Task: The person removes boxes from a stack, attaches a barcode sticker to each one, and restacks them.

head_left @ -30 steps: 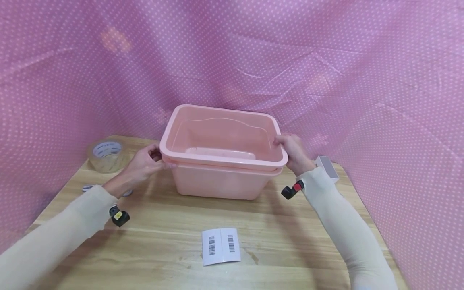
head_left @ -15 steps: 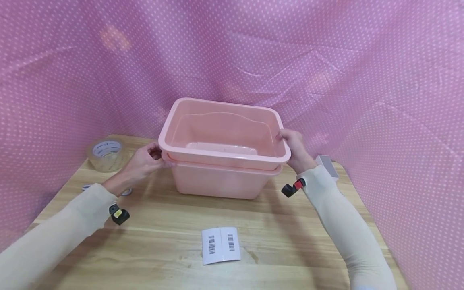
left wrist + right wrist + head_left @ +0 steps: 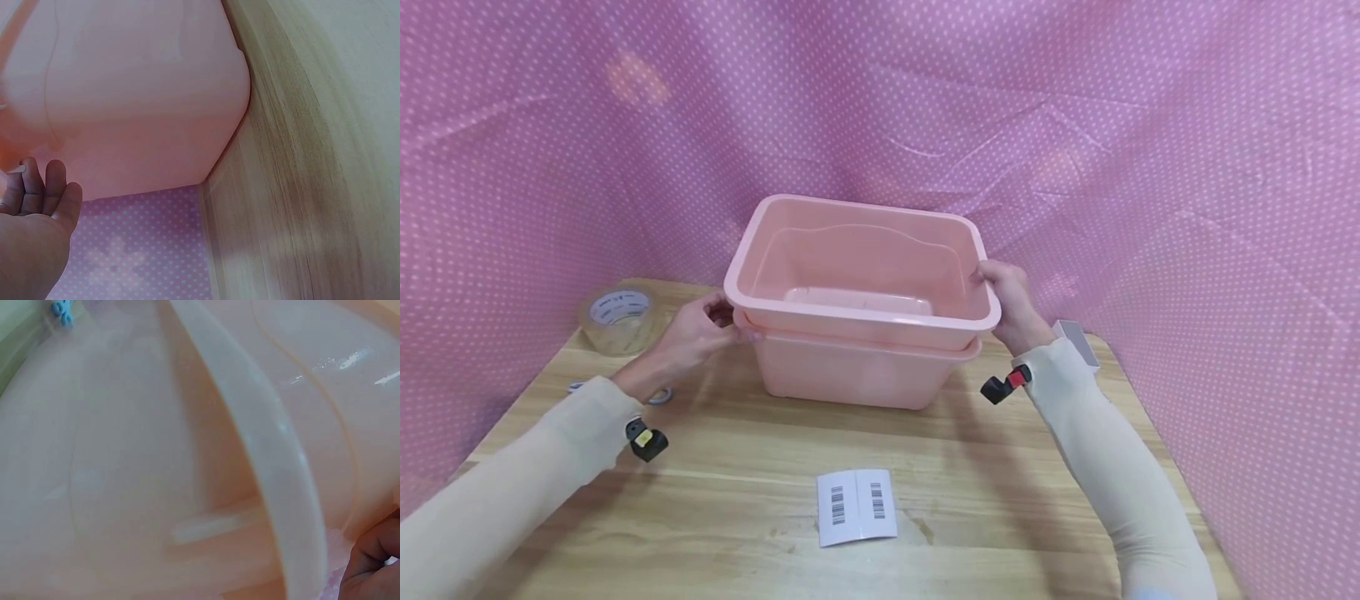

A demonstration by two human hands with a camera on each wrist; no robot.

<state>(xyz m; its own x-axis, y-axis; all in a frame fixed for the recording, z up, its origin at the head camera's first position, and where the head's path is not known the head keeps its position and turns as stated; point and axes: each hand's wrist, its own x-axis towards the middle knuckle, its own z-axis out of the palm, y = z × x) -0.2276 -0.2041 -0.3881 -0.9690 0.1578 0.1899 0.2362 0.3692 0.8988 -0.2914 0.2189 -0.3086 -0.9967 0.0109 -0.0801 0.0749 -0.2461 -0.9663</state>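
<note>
Two pink plastic bins are nested one in the other. The upper bin (image 3: 850,318) sits raised, its rim a band above the lower bin (image 3: 850,375), which stands on the table. My left hand (image 3: 700,329) pinches the lower bin's left rim; its curled fingers (image 3: 53,181) show at the rim in the left wrist view. My right hand (image 3: 1011,304) grips the upper bin's right rim, thumb over the inside. In the right wrist view, part of that hand (image 3: 375,562) shows at the lower right beside a pink rim.
A roll of clear tape (image 3: 621,321) stands at the table's left back. Scissors (image 3: 660,397) lie partly hidden under my left forearm. A white sheet with barcodes (image 3: 857,507) lies at the front of the wooden table (image 3: 737,492). A small white-grey box (image 3: 1077,344) is by my right wrist. Pink dotted cloth surrounds the table.
The upper bin has risen out of the lower one, widening the gap between their rims. My right hand has gone up slightly with it; my left hand has stayed at the lower rim.
</note>
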